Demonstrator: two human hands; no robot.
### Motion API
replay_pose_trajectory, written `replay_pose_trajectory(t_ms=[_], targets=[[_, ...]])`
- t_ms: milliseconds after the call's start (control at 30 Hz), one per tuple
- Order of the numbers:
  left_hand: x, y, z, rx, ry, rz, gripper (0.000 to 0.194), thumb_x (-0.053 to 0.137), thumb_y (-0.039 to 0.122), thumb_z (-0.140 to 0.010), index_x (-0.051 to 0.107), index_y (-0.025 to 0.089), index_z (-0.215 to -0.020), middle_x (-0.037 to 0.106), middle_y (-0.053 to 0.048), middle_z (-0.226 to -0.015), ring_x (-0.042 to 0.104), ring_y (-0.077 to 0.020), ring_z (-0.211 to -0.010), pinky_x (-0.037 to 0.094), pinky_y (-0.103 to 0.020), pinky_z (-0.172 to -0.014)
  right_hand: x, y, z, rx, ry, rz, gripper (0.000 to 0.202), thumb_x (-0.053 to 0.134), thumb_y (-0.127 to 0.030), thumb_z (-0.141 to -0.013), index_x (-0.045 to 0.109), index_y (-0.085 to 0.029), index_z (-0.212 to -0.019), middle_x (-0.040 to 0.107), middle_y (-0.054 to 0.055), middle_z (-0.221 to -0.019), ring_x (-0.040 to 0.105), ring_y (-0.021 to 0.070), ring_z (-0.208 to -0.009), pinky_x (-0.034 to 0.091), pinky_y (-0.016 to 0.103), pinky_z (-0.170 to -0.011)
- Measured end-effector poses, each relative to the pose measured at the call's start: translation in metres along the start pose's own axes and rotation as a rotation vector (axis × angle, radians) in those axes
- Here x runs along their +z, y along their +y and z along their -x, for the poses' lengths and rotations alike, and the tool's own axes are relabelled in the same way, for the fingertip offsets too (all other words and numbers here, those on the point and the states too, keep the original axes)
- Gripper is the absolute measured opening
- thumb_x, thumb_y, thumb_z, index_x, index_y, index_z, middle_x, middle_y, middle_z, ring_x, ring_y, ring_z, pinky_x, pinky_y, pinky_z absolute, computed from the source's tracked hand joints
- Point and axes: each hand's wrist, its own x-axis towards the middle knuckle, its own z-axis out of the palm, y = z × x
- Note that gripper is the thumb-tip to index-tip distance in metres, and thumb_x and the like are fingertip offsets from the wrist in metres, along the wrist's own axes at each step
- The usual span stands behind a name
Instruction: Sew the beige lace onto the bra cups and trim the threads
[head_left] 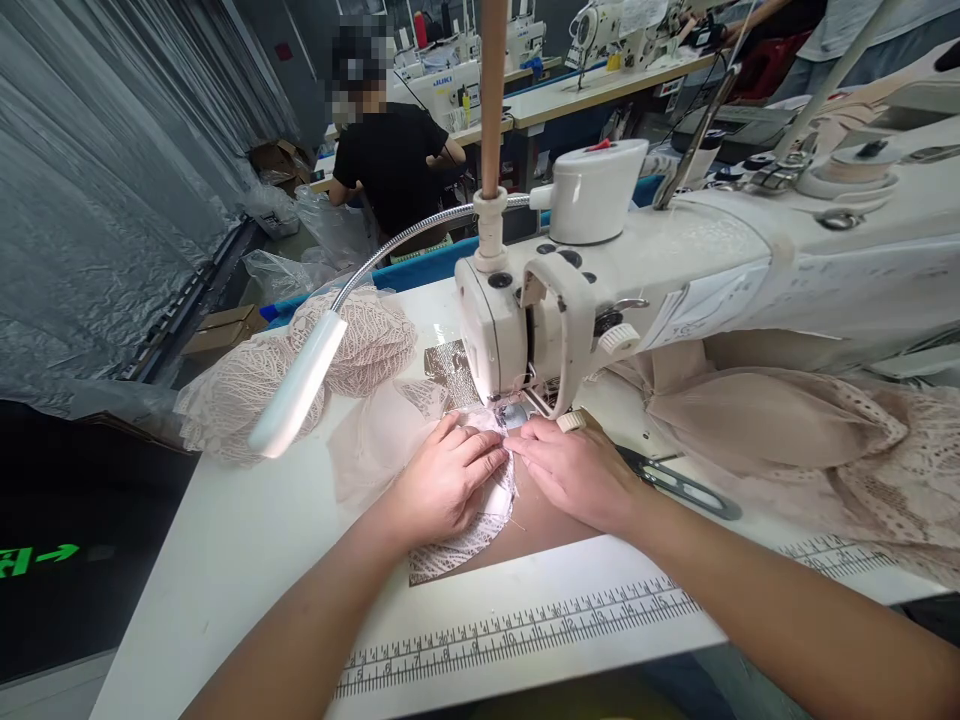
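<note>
Both hands lie close together at the needle area of a white sewing machine. My left hand rests with fingers close together on a pale lace piece, pressing it near the presser foot. Beside it, my right hand has its fingertips at the edge of the lace, over smooth brown material. The fingertips of the two hands nearly touch. A curved lace edge and a loose thread show below them. Sheer beige fabric lies left of my left hand.
Lace bundles sit at the left behind a lamp. Snips lie right of my right hand, near beige garments. A printed ruler lines the front edge. A person in black sits beyond.
</note>
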Motion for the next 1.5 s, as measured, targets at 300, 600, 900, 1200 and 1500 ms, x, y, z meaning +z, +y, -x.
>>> replay_pose_trajectory(t_ms=[300, 600, 900, 1200, 1500], targets=[[0.003, -0.003, -0.002, -0.050, 0.024, 0.018, 0.043, 0.044, 0.018, -0.085, 0.051, 0.014, -0.127, 0.057, -0.012, -0.127, 0.052, -0.0255, -0.103, 0.033, -0.051, -0.102, 0.006, 0.001, -0.002, 0.019, -0.004, 0.124, 0.030, 0.040, -0.013, -0.087, 0.068, -0.019, -0.094, 0.057, 0.002, -0.073, 0.044, 0.0132, -0.059, 0.029, 0.028, -0.056], [0.005, -0.003, -0.002, -0.059, 0.023, -0.011, 0.043, 0.043, 0.016, -0.086, 0.050, 0.016, -0.128, 0.056, -0.011, -0.128, 0.051, -0.0254, -0.101, 0.033, -0.051, -0.100, 0.010, 0.000, -0.002, 0.016, 0.023, 0.193, 0.029, 0.041, -0.013, -0.087, 0.068, -0.021, -0.094, 0.058, 0.002, -0.075, 0.047, 0.0139, -0.062, 0.031, 0.028, -0.060], [0.005, -0.007, -0.004, -0.034, 0.016, 0.005, 0.041, 0.043, 0.013, -0.086, 0.051, 0.015, -0.126, 0.057, -0.011, -0.127, 0.051, -0.0246, -0.103, 0.038, -0.045, -0.094, 0.010, 0.000, -0.002, 0.009, 0.041, 0.190, 0.030, 0.039, -0.014, -0.090, 0.068, -0.020, -0.086, 0.055, 0.001, -0.070, 0.044, 0.0126, -0.059, 0.031, 0.026, -0.058], [0.010, -0.015, -0.005, -0.036, 0.052, 0.053, 0.037, 0.043, 0.013, -0.089, 0.052, 0.015, -0.125, 0.058, -0.010, -0.126, 0.051, -0.0248, -0.107, 0.043, -0.043, -0.090, 0.007, 0.002, 0.000, 0.005, 0.052, 0.059, 0.029, 0.042, -0.010, -0.086, 0.069, -0.018, -0.092, 0.060, 0.003, -0.075, 0.047, 0.0114, -0.059, 0.033, 0.024, -0.057], [0.008, -0.016, -0.005, -0.087, 0.066, 0.064, 0.040, 0.042, 0.028, -0.091, 0.051, 0.012, -0.126, 0.055, -0.014, -0.129, 0.050, -0.0277, -0.115, 0.042, -0.047, -0.096, 0.006, 0.002, -0.001, 0.011, 0.002, 0.011, 0.030, 0.042, -0.012, -0.087, 0.068, -0.017, -0.099, 0.060, 0.003, -0.077, 0.051, 0.0116, -0.062, 0.032, 0.024, -0.054]])
